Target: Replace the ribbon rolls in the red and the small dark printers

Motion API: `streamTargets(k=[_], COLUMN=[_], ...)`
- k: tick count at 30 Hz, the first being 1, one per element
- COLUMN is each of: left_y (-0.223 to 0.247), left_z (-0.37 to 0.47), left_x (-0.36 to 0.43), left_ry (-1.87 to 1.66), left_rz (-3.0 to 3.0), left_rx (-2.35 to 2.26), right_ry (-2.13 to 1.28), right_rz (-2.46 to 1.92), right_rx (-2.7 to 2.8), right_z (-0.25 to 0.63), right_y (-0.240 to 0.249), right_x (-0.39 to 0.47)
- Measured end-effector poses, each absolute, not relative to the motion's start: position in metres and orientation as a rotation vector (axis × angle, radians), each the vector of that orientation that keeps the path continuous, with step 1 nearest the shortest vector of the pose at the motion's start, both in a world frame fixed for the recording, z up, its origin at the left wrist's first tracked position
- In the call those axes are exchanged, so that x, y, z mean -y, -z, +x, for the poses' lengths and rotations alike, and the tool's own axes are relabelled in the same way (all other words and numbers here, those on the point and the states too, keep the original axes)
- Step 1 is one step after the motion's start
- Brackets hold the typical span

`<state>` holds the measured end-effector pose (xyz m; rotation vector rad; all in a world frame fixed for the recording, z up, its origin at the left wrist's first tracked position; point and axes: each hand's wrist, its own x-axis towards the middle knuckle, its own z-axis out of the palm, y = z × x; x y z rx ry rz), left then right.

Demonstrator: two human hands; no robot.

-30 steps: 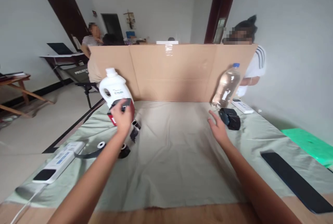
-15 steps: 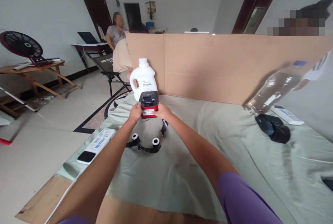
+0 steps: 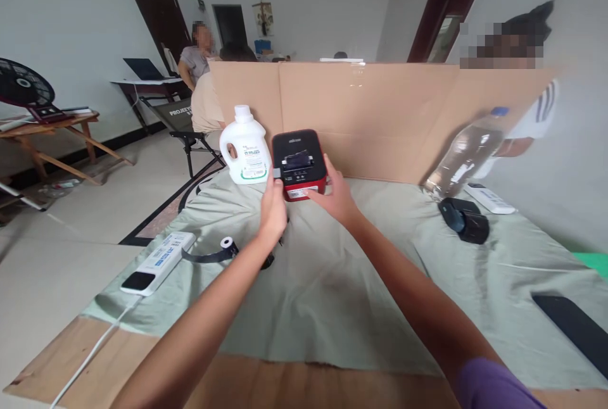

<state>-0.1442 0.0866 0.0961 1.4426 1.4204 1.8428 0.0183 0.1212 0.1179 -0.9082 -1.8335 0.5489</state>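
My left hand [image 3: 274, 209] and my right hand [image 3: 338, 197] hold a red and black box [image 3: 300, 159] between them, with its black face tilted up toward me. Fingers of the left hand press its left side; the right hand grips the right side and lower edge, by a white label. Just left of the box stands a white jug-shaped bottle [image 3: 247, 149] with a cap and handle. Below my left hand lies a small black roll [image 3: 228, 245] with a white end and a trailing black strip, partly hidden by my forearm.
A cardboard panel [image 3: 380, 118] stands along the back. On the left edge lies a white power strip [image 3: 156, 263]. At right are a clear plastic bottle [image 3: 468, 152], a dark device [image 3: 463, 219], a white remote-like object [image 3: 489, 198] and a black phone-like slab [image 3: 577, 327]. Two people are beyond.
The box has moved right and up, from in front of the white bottle to beside it, with both hands still on it. The view has shifted to the right.
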Motion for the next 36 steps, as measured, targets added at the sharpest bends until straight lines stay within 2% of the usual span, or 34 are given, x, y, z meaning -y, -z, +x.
streamTargets(k=[5, 10, 19, 30, 36], left_y=[-0.071, -0.032, 0.009, 0.013, 0.017], left_z=[-0.055, -0.015, -0.015, -0.022, -0.03], left_x=[-0.043, -0.034, -0.047, -0.042, -0.026], left_ry=[-1.778, -1.655, -1.557, -1.506, -1.467], left_rz=[1.542, 1.539, 1.497, 1.471, 1.371], left_rx=[-1.189, -1.168, -1.278, -1.201, -1.15], right_ry=[-0.5, -0.47, -0.45, -0.419, -0.518], right_rz=[-1.057, -1.232, -1.292, -1.317, -1.308], right_rx=[1.661, 1.558, 1.594, 1.608, 1.643], right_z=[0.108, 0.152, 0.152, 0.149, 0.151], right_y=[-0.074, -0.035, -0.002, 0.008, 0.009], right_x=[-0.065, -0.042, -0.056, -0.045, -0.032])
